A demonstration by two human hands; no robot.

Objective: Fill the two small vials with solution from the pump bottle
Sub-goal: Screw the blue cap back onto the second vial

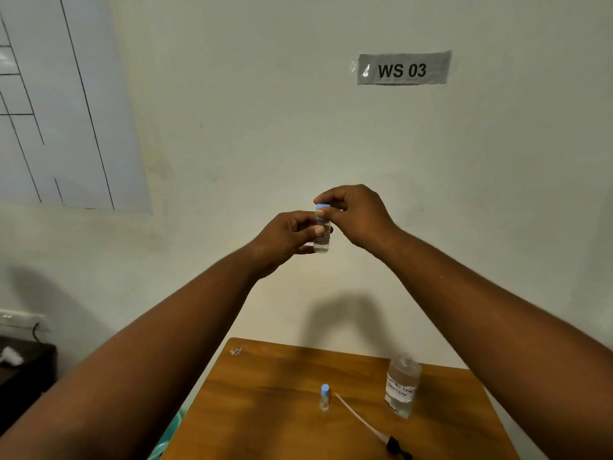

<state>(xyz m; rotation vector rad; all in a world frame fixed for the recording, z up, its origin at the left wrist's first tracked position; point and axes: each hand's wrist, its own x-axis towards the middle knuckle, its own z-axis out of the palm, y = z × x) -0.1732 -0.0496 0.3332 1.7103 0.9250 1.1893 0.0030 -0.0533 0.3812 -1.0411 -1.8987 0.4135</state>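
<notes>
High above the table, my left hand (288, 236) grips the glass body of a small clear vial (321, 242) holding clear liquid. My right hand (355, 214) pinches the vial's blue cap (322, 207) from above. A second small vial (324, 397) with a blue cap stands upright on the wooden table (265, 410). The clear labelled bottle (402, 386) stands open at the right of the table. Its pump head with a long dip tube (365, 423) lies flat on the table in front of the bottle.
A grey "WS 03" label (404, 68) is taped to the wall. A white board (59, 101) hangs at the upper left. A dark side table (23, 370) sits at the left, and a green object (172, 429) shows beside the table's left edge.
</notes>
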